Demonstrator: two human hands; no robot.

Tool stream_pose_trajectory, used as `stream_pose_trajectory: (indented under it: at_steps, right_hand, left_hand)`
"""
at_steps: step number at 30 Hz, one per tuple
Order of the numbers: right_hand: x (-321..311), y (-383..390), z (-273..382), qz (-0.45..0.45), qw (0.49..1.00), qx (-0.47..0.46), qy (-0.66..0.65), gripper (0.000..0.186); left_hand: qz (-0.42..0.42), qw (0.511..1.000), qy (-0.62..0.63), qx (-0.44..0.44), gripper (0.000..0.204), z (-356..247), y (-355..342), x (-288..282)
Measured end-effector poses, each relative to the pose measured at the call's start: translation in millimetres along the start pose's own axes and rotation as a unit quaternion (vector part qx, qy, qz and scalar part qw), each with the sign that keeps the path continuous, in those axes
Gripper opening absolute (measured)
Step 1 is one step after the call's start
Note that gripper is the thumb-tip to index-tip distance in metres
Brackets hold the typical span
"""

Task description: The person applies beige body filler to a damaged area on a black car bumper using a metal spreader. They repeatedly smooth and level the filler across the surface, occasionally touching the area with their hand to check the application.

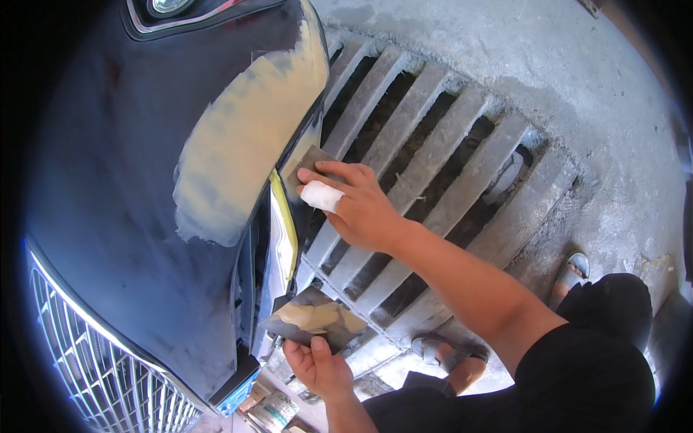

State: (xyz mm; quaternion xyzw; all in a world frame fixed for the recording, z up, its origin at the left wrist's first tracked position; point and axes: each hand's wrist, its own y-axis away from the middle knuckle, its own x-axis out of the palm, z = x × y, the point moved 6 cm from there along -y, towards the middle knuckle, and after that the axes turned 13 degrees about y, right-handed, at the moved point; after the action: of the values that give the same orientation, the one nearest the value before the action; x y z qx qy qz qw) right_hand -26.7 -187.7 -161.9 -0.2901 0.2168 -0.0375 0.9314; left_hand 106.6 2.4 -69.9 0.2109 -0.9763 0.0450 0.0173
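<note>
My right hand (pixel 361 206), with a white bandage on one finger, grips a thin flat dark spreader (pixel 312 160). The spreader lies against the side of the dark car body (pixel 123 144), just past the edge of the panel. Lower down, my left hand (pixel 319 366) holds a flat mixing plate (pixel 339 321) by its near edge, thumb on top. Smears of beige putty (pixel 307 316) lie on the plate. A broad patch of beige filler (pixel 245 137) covers part of the dark panel, left of my right hand.
Yellow tape (pixel 285 224) edges the headlight area between my hands. A slatted floor grate (pixel 426 166) with open gaps lies beneath my arms, with rough concrete (pixel 577 108) beyond. The car's chrome grille (pixel 101 346) stands lower left. A container (pixel 274 411) sits at the bottom.
</note>
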Motion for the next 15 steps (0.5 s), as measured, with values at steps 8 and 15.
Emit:
stream_pose_trajectory:
  at_steps: [8,15]
  right_hand:
    - [1.3,-4.2,-1.6,0.002,1.000,-0.014,-0.002,0.045]
    - [-5.7,0.5,-3.3,-0.008,1.000,0.007,-0.004,0.048]
  left_hand:
    - [0.008,1.000,0.007,-0.004,0.040,1.7,1.0,3.7]
    - [0.012,1.000,-0.001,0.001,0.038,3.8,1.6,1.8]
